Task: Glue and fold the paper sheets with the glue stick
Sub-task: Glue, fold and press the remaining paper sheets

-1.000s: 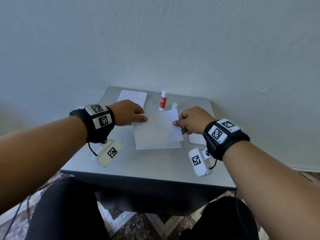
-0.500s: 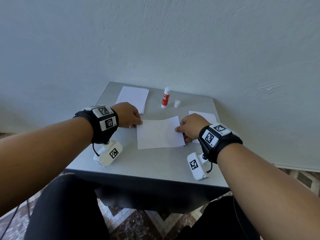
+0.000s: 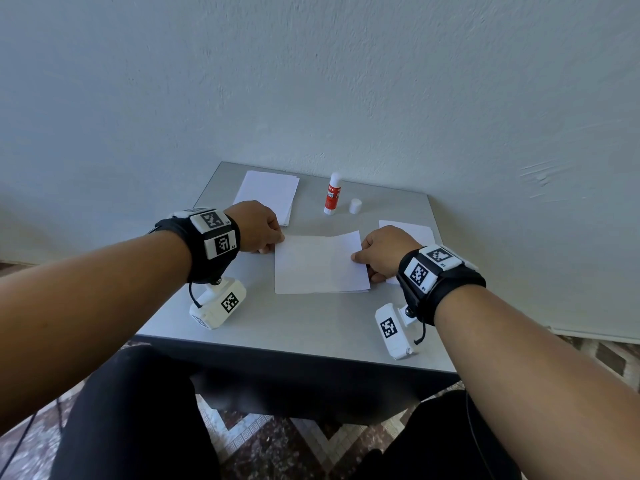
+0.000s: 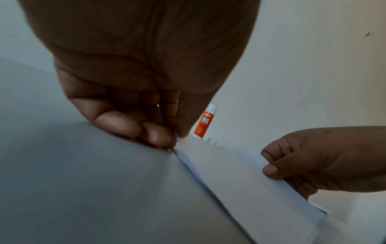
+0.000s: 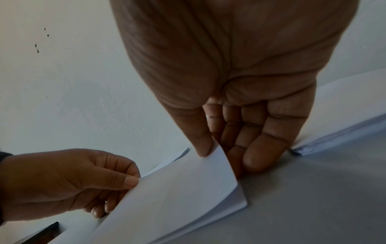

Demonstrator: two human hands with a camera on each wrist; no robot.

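Left hand and right hand pinch the paper sheet before the glue stick.

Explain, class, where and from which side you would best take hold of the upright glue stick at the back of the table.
Grip the glue stick round its red middle barrel, coming from the front. It stands upright with its cap off beside it to the right, so the exposed top is probably sticky. The right hand looks nearer, but it pinches the folded sheet and must let go first.
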